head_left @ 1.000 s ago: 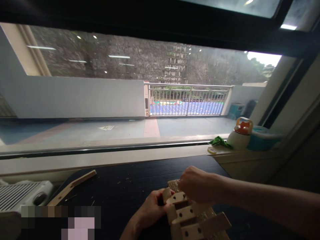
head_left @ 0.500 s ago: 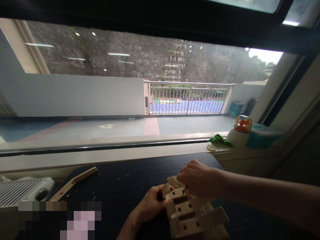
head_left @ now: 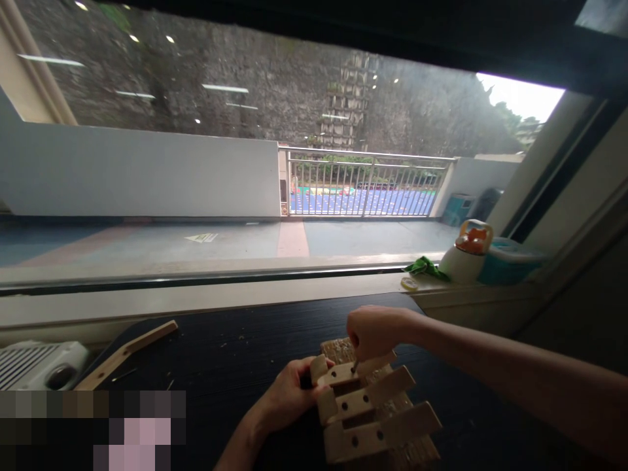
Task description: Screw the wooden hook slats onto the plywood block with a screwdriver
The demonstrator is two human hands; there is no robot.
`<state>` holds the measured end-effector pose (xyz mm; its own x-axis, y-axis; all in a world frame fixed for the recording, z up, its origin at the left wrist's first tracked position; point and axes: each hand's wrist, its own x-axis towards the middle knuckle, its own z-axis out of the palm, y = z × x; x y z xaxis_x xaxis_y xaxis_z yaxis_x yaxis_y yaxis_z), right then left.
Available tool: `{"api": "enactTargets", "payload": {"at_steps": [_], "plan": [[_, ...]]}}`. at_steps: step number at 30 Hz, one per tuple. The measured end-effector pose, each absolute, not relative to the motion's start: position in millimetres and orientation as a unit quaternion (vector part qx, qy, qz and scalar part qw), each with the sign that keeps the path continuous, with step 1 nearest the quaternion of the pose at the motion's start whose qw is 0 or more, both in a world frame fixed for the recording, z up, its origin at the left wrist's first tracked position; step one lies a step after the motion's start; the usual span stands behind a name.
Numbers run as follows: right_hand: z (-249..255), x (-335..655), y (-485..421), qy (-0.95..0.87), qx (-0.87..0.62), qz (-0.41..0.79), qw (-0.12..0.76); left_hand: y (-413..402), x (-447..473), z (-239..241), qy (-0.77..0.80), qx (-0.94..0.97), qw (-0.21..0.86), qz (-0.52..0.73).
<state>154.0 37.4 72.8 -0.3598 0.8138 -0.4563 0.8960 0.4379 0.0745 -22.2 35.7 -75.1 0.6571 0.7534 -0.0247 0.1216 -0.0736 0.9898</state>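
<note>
On the dark table sits a wooden assembly (head_left: 387, 386), with several pale slats fixed across a rough, straw-coloured strip. Dark round holes mark the slats, and rounded blocks stand at their left ends. My left hand (head_left: 289, 392) grips the far left end of this assembly, fingers curled round the block there. Above the farthest slat, my right hand (head_left: 375, 330) is closed in a fist. A thin rod (head_left: 356, 361) points down from the fist to a hole in that slat; its upper part is hidden in the hand, so its kind is unclear.
A long wooden strip (head_left: 130, 350) lies on the table's left, near a thin dark stick (head_left: 124, 375). A white slatted appliance (head_left: 39, 369) stands far left. The windowsill holds a green cloth (head_left: 426, 267), a tape roll (head_left: 409, 284), a white jug (head_left: 461, 261) and a teal box (head_left: 510, 265).
My right fist has lifted and turned slightly over the farthest slat, showing more of the rod and slats. My left hand keeps its grip. The camera view has shifted a little.
</note>
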Motion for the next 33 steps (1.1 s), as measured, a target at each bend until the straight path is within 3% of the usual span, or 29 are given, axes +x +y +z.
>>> {"api": "enactTargets", "payload": {"at_steps": [6,13,19,26,33], "plan": [[84,152,33,0.810,0.533,-0.076,0.231,37,-23,-76,0.316,0.690,0.596,0.263],[99,148,19,0.872,0.406,-0.003,0.273,36,-23,-74,0.311,0.693,0.594,0.266],[75,153,21,0.918,0.334,0.051,0.208,36,-22,-75,0.313,0.689,0.598,0.263],[81,149,27,0.845,0.484,0.015,0.225,35,-22,-76,0.314,0.685,0.602,0.264],[100,147,19,0.831,0.499,0.006,0.244,37,-22,-77,0.315,0.685,0.598,0.270]]}}
